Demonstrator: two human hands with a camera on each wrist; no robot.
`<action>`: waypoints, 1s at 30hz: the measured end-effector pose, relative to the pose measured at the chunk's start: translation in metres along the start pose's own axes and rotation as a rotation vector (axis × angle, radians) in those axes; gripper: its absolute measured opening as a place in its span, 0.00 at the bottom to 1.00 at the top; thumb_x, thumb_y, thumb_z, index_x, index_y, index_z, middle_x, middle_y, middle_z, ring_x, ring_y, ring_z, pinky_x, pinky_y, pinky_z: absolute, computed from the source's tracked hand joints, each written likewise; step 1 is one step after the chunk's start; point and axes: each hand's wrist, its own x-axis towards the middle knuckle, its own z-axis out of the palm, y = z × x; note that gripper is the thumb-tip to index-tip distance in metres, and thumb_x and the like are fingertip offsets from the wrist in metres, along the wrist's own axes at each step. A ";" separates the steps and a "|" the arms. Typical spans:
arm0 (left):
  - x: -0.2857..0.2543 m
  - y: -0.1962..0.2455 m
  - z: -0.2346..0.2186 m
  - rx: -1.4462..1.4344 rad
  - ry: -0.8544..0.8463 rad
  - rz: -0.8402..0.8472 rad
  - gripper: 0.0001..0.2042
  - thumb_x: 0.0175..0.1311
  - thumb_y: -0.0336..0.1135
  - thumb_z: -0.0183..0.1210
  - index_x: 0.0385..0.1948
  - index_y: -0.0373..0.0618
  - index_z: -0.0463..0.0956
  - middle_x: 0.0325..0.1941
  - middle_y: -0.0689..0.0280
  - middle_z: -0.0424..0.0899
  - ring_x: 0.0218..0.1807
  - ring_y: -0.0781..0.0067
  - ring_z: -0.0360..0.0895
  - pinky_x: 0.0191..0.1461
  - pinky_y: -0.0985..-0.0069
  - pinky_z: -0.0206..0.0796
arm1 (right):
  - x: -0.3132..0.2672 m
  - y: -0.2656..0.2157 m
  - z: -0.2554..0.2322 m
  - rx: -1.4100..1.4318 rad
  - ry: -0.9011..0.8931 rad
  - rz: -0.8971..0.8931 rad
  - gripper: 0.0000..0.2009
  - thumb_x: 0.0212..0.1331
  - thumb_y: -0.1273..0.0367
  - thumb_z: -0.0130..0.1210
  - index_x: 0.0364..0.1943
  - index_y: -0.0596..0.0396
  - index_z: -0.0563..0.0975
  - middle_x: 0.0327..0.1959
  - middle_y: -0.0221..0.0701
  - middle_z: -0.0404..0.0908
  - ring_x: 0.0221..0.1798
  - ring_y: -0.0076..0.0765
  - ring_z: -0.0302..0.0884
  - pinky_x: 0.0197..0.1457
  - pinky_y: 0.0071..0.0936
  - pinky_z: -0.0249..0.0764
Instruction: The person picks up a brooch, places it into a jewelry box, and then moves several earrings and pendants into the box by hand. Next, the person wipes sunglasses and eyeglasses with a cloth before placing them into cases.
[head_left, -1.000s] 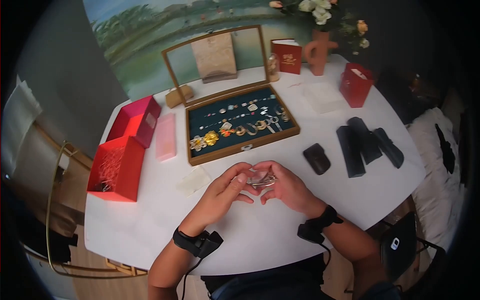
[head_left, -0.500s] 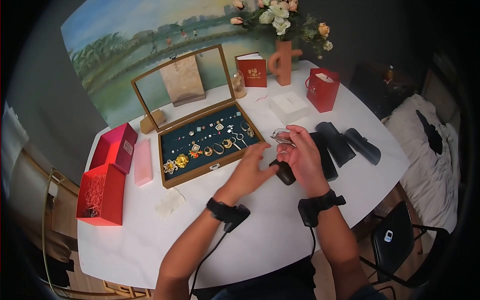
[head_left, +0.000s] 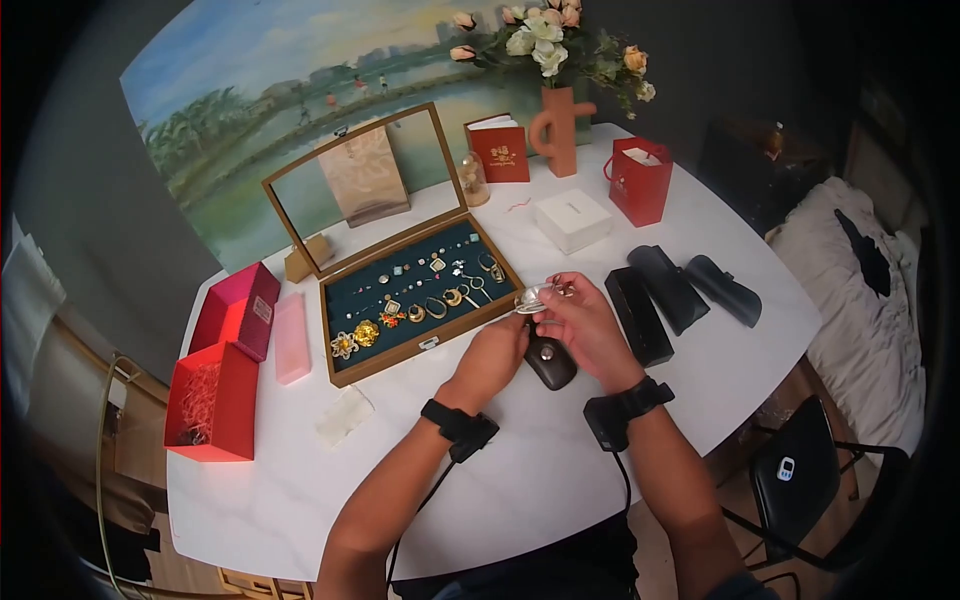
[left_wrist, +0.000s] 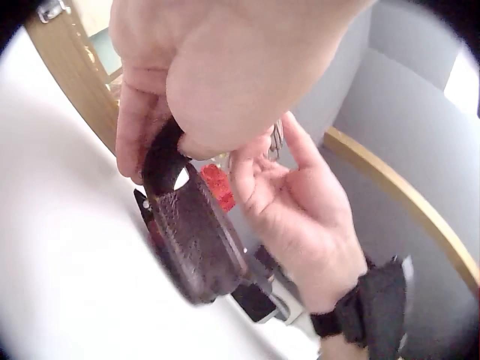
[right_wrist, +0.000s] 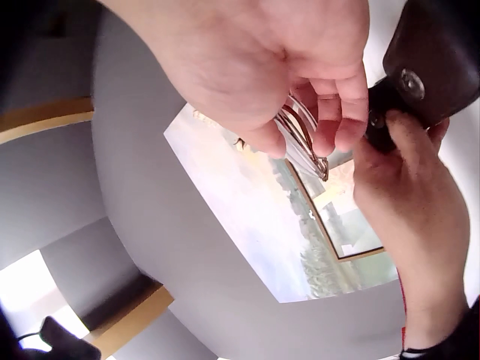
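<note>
My left hand [head_left: 490, 362] grips the flap end of a small dark brown leather glasses case [head_left: 550, 368]. The left wrist view shows the flap lifted and bent between thumb and fingers, with the case body [left_wrist: 199, 236] hanging below. A round metal snap shows on the case [right_wrist: 435, 64] in the right wrist view. My right hand [head_left: 588, 328] pinches a folded pair of thin-rimmed glasses [head_left: 535, 298] between thumb and fingertips. The glasses [right_wrist: 306, 142] are just above the case, close to the left hand.
A wooden jewelry box [head_left: 380, 375] with raised glass lid stands behind the hands. Black cases [head_left: 640, 318] lie at the right, with a white box [head_left: 572, 222] and red bag [head_left: 640, 185] behind. Red boxes [head_left: 212, 445] and a pink case [head_left: 292, 340] stand left.
Both hands held the glasses a second ago. The right hand then took them rightward, and the left hand reached across to the brown case, which it now grips near the glasses.
</note>
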 end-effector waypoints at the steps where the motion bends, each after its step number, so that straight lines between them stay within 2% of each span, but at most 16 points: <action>1: -0.003 -0.001 -0.007 0.002 0.004 -0.002 0.12 0.68 0.29 0.54 0.49 0.32 0.75 0.36 0.50 0.84 0.34 0.51 0.83 0.42 0.64 0.75 | 0.001 0.003 0.000 -0.028 -0.034 0.006 0.12 0.65 0.71 0.60 0.49 0.55 0.71 0.40 0.29 0.78 0.39 0.23 0.79 0.40 0.24 0.78; 3: -0.010 -0.001 -0.024 -0.239 0.008 -0.279 0.11 0.71 0.30 0.54 0.47 0.31 0.76 0.35 0.56 0.84 0.33 0.68 0.82 0.38 0.72 0.75 | -0.001 0.001 0.002 -0.067 -0.062 -0.003 0.11 0.64 0.71 0.61 0.47 0.55 0.73 0.39 0.28 0.79 0.40 0.21 0.78 0.41 0.21 0.76; 4: -0.014 -0.009 -0.028 -0.324 0.028 -0.293 0.13 0.72 0.33 0.55 0.49 0.32 0.76 0.34 0.63 0.83 0.32 0.80 0.78 0.37 0.79 0.74 | -0.002 -0.001 0.004 -0.159 -0.098 -0.063 0.11 0.64 0.72 0.61 0.47 0.55 0.74 0.40 0.28 0.79 0.40 0.19 0.77 0.41 0.20 0.75; 5: -0.017 -0.012 -0.034 -0.322 0.036 -0.298 0.13 0.72 0.33 0.55 0.49 0.32 0.76 0.34 0.63 0.83 0.32 0.80 0.78 0.37 0.79 0.74 | -0.003 -0.002 0.005 -0.249 -0.136 -0.122 0.10 0.64 0.73 0.60 0.47 0.56 0.75 0.40 0.28 0.79 0.40 0.18 0.76 0.41 0.19 0.74; 7: -0.019 -0.006 -0.053 -0.499 0.010 -0.343 0.13 0.73 0.35 0.55 0.49 0.34 0.77 0.35 0.64 0.83 0.32 0.80 0.78 0.37 0.81 0.74 | -0.003 0.003 0.007 -0.296 -0.198 -0.124 0.12 0.63 0.74 0.60 0.50 0.56 0.76 0.42 0.27 0.79 0.42 0.18 0.75 0.44 0.19 0.74; 9: -0.021 -0.001 -0.063 -0.510 0.002 -0.356 0.13 0.74 0.37 0.55 0.49 0.35 0.77 0.34 0.65 0.83 0.32 0.80 0.78 0.36 0.81 0.73 | -0.005 0.009 0.013 -0.561 -0.277 -0.267 0.14 0.62 0.73 0.61 0.52 0.57 0.76 0.42 0.26 0.78 0.44 0.20 0.74 0.48 0.21 0.75; 11: -0.023 0.006 -0.070 -0.476 -0.016 -0.347 0.14 0.74 0.38 0.55 0.48 0.34 0.77 0.34 0.65 0.83 0.31 0.80 0.78 0.36 0.80 0.73 | -0.017 0.003 0.025 -0.607 -0.286 -0.221 0.16 0.62 0.73 0.61 0.54 0.57 0.76 0.42 0.26 0.78 0.44 0.21 0.74 0.50 0.23 0.74; 13: -0.025 0.008 -0.073 -0.467 -0.011 -0.324 0.14 0.74 0.38 0.54 0.48 0.34 0.77 0.34 0.65 0.83 0.31 0.79 0.78 0.36 0.80 0.73 | -0.025 0.000 0.032 -0.774 -0.396 -0.211 0.15 0.63 0.72 0.61 0.53 0.58 0.76 0.43 0.27 0.78 0.43 0.21 0.74 0.49 0.22 0.74; 14: -0.026 0.008 -0.074 -0.456 -0.012 -0.300 0.15 0.74 0.39 0.54 0.48 0.34 0.77 0.34 0.65 0.83 0.30 0.79 0.77 0.36 0.79 0.72 | -0.029 -0.004 0.036 -0.759 -0.405 -0.101 0.16 0.63 0.71 0.60 0.54 0.58 0.75 0.44 0.28 0.76 0.42 0.22 0.74 0.47 0.22 0.73; 15: -0.027 0.007 -0.074 -0.456 -0.010 -0.306 0.15 0.74 0.39 0.54 0.48 0.34 0.77 0.34 0.65 0.83 0.30 0.79 0.77 0.36 0.79 0.72 | -0.028 -0.003 0.036 -0.757 -0.410 -0.097 0.16 0.63 0.71 0.60 0.54 0.58 0.75 0.44 0.28 0.76 0.42 0.22 0.74 0.47 0.22 0.73; 18: -0.032 0.005 -0.073 -0.266 -0.017 -0.146 0.15 0.74 0.39 0.54 0.49 0.34 0.76 0.33 0.64 0.82 0.30 0.77 0.75 0.37 0.76 0.71 | -0.028 0.001 0.034 -0.866 -0.392 -0.043 0.16 0.64 0.69 0.60 0.54 0.57 0.74 0.42 0.29 0.74 0.40 0.23 0.74 0.45 0.22 0.72; 20: -0.032 0.012 -0.077 -0.263 -0.016 -0.193 0.15 0.74 0.39 0.54 0.50 0.34 0.76 0.32 0.63 0.82 0.29 0.77 0.74 0.37 0.76 0.71 | -0.027 0.004 0.034 -0.909 -0.376 -0.221 0.16 0.64 0.68 0.60 0.54 0.55 0.75 0.39 0.30 0.73 0.40 0.24 0.74 0.45 0.24 0.72; 24: -0.032 0.014 -0.081 -0.239 -0.011 -0.229 0.17 0.74 0.41 0.55 0.50 0.34 0.76 0.30 0.63 0.81 0.29 0.76 0.74 0.36 0.77 0.70 | -0.024 0.009 0.027 -1.129 -0.412 -0.355 0.16 0.64 0.65 0.60 0.53 0.54 0.75 0.41 0.31 0.73 0.42 0.27 0.74 0.46 0.26 0.73; 27: -0.033 0.012 -0.084 -0.248 -0.012 -0.261 0.17 0.74 0.42 0.54 0.48 0.34 0.77 0.30 0.64 0.81 0.29 0.77 0.75 0.36 0.77 0.70 | -0.025 0.009 0.031 -1.194 -0.345 -0.333 0.21 0.60 0.64 0.64 0.54 0.55 0.74 0.45 0.32 0.73 0.45 0.30 0.74 0.48 0.28 0.73; 29: -0.034 0.009 -0.087 -0.247 -0.006 -0.290 0.17 0.75 0.43 0.53 0.47 0.34 0.77 0.30 0.64 0.81 0.29 0.78 0.75 0.35 0.77 0.70 | -0.025 0.011 0.032 -1.074 -0.225 -0.402 0.29 0.53 0.62 0.69 0.58 0.55 0.71 0.49 0.34 0.73 0.48 0.33 0.75 0.50 0.29 0.73; 30: -0.036 0.007 -0.087 -0.320 0.033 -0.330 0.17 0.75 0.43 0.53 0.47 0.35 0.77 0.30 0.65 0.81 0.29 0.78 0.75 0.36 0.77 0.70 | -0.024 0.014 0.031 -1.103 -0.243 -0.325 0.36 0.48 0.62 0.72 0.61 0.56 0.67 0.51 0.37 0.75 0.50 0.37 0.76 0.53 0.30 0.73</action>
